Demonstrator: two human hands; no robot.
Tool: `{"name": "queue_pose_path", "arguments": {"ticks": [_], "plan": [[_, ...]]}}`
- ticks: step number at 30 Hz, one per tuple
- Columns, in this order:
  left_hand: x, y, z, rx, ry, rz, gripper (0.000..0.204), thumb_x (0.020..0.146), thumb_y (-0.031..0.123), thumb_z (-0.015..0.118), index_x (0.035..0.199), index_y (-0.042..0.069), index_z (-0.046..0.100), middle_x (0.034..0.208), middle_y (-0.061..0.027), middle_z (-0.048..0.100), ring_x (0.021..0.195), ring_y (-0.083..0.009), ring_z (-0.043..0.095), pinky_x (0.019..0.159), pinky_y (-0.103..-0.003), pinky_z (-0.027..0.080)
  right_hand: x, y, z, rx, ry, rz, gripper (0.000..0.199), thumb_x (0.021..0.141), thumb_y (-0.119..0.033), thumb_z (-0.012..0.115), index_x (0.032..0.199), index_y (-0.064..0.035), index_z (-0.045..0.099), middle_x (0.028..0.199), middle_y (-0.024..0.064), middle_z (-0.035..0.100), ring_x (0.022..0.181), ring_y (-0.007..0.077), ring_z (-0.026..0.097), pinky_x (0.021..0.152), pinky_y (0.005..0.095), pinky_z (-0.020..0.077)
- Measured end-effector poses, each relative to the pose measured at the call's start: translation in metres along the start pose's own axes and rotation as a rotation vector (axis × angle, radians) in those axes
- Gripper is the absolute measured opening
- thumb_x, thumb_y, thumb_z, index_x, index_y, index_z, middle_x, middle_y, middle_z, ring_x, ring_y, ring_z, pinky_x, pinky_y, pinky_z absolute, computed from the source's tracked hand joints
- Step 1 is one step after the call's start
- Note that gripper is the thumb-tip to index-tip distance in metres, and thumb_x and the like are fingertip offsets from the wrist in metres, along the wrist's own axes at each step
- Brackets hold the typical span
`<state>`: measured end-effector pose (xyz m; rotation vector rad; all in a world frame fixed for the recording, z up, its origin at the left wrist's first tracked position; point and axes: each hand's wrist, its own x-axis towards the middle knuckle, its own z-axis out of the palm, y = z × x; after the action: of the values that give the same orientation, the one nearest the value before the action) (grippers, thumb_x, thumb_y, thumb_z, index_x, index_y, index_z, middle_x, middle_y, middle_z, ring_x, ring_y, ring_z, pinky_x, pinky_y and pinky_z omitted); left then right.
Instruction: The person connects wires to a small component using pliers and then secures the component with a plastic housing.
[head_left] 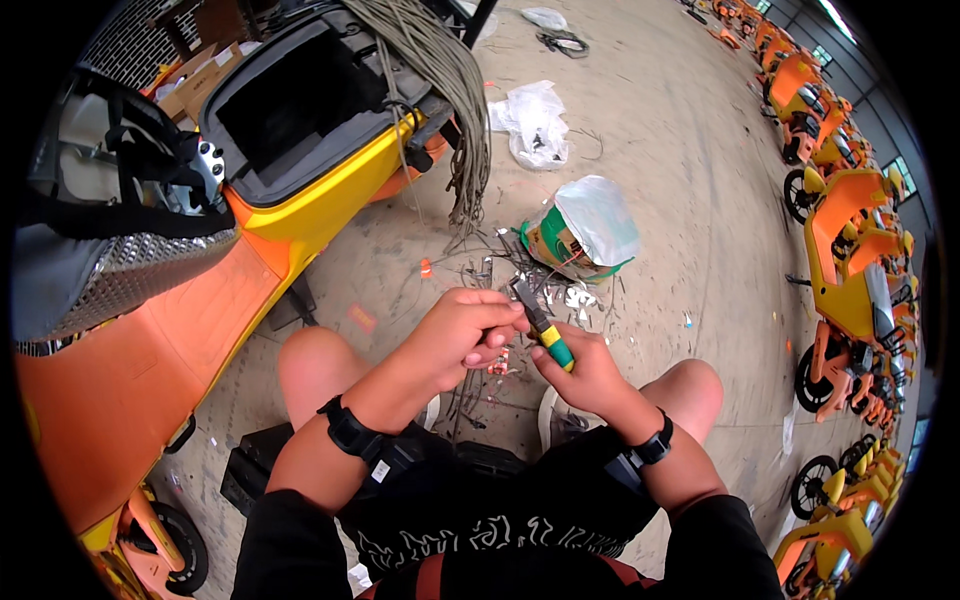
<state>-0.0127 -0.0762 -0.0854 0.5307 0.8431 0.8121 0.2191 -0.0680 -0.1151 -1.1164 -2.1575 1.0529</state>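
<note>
In the middle of the frame, the pliers [541,328] with yellow and green handles sit in the right hand [585,372], whose fingers are curled tight around the handles. The left hand [462,335] is just beside it, fingers bent around something small at the pliers' tip; what it is cannot be told. Just above, a green bucket [560,243] stands on the floor. A bundle of wires [440,90] hangs from the orange scooter [180,300] at upper left.
</note>
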Motion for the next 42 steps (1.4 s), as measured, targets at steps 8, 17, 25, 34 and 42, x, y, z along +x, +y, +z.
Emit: {"name": "queue_pose_path", "arguments": {"ticks": [8,17,25,34,42], "plan": [[0.006,-0.004,-0.001,-0.396,-0.152,-0.092,0.023,0.106,0.020,0.051,0.097,0.002,0.062,0.064,0.0057,0.050,0.043,-0.0040,0.036,0.044,-0.022,0.028,0.021,0.028,0.017,0.035,0.139,-0.228,0.020,0.094,-0.008,0.067,0.112,0.0006,0.068,0.105,0.0164,0.070,0.090,0.0321,0.070,0.081,0.0368,0.0542],[0.016,-0.023,0.001,1.407,0.500,0.811,0.017,0.095,0.019,0.064,0.090,0.005,0.057,0.083,-0.0080,0.066,0.074,-0.0277,0.069,0.059,-0.040,0.053,-0.002,-0.003,0.002,0.174,-0.154,0.507,0.028,0.097,-0.024,0.067,0.103,0.0024,0.073,0.078,0.0048,0.073,0.068,0.0091,0.060,0.062,0.0292,0.0491],[0.018,-0.028,0.004,1.601,0.536,0.924,0.008,0.092,0.013,0.066,0.091,0.006,0.062,0.076,-0.0106,0.065,0.062,-0.0303,0.064,0.055,-0.038,0.052,0.001,-0.028,-0.014,0.143,-0.178,0.595,0.028,0.096,-0.025,0.069,0.092,0.0021,0.072,0.072,0.0059,0.068,0.065,0.0112,0.059,0.061,0.0304,0.0480],[0.002,0.001,0.006,0.174,0.108,0.169,0.024,0.102,0.018,0.059,0.085,0.002,0.062,0.067,0.0018,0.057,0.043,-0.0099,0.047,0.044,-0.026,0.037,0.002,-0.014,-0.010,0.038,-0.032,0.151,0.023,0.092,-0.019,0.073,0.089,0.0035,0.068,0.094,0.0175,0.071,0.073,0.0318,0.066,0.068,0.0400,0.0524],[-0.001,-0.008,0.005,-0.447,-0.289,-0.107,0.021,0.106,0.019,0.053,0.098,0.001,0.061,0.066,0.0055,0.049,0.042,-0.0029,0.037,0.043,-0.020,0.029,0.017,0.022,0.000,-0.011,0.121,-0.291,0.018,0.088,-0.011,0.074,0.100,0.0028,0.070,0.117,0.0195,0.071,0.092,0.0379,0.072,0.083,0.0404,0.0576]]}}
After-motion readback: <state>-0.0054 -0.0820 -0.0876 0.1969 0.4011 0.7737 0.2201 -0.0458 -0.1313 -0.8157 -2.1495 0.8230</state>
